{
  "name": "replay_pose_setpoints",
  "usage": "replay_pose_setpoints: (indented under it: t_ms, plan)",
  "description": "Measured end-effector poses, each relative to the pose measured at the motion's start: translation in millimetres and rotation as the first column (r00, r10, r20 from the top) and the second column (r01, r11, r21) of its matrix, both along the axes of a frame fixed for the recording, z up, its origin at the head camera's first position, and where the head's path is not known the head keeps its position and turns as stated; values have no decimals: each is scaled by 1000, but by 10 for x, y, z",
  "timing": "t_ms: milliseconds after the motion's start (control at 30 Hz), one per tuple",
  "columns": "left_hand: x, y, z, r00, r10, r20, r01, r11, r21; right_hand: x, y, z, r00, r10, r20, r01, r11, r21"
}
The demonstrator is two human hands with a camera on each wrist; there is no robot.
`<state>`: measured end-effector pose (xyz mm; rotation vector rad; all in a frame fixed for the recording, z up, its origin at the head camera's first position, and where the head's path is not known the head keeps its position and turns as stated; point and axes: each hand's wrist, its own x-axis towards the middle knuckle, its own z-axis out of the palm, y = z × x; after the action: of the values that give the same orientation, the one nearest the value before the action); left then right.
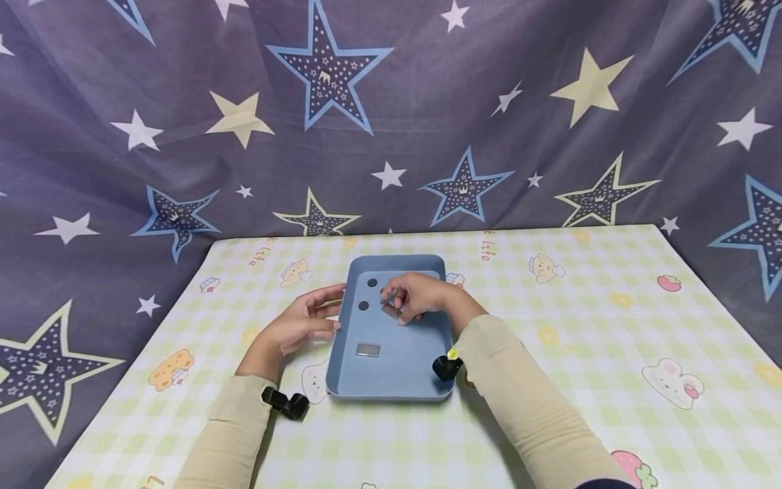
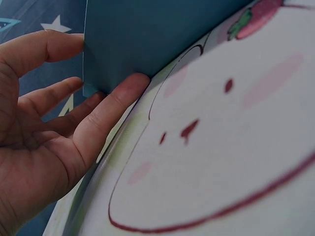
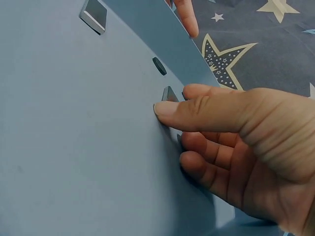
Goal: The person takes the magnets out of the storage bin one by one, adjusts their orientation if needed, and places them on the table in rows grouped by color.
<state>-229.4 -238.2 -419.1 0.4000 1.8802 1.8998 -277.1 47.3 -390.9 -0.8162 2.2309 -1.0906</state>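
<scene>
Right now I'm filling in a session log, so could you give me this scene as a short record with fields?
Container: blue tray, on a checked tablecloth
Left hand: left hand touches the tray's left side
Right hand: right hand, over the tray, pinches a tilted metallic plate
Loose plate: second plate lies on the tray floor, nearer the person
Discs: two dark discs show plainly in the tray; more may be hidden by the right hand
Backdrop: star-patterned cloth
</scene>
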Motion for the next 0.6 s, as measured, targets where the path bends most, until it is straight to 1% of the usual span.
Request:
replay_pose_setpoints:
  t_ms: [167,367,600]
  plan:
    - [4,1,1,1000,2,-3,-2,1000,-7,3,-4,3,1000,18,-19,-17,999,29]
    - [11,6,10,1000,11,-4,-11,1000,-9,5,0,-1,1000,7,6,-7,1000,19]
    - [11,16,11,1000,19,-7,-19,999,-26,7,1,1,1000,23,-5,-23,1000,17]
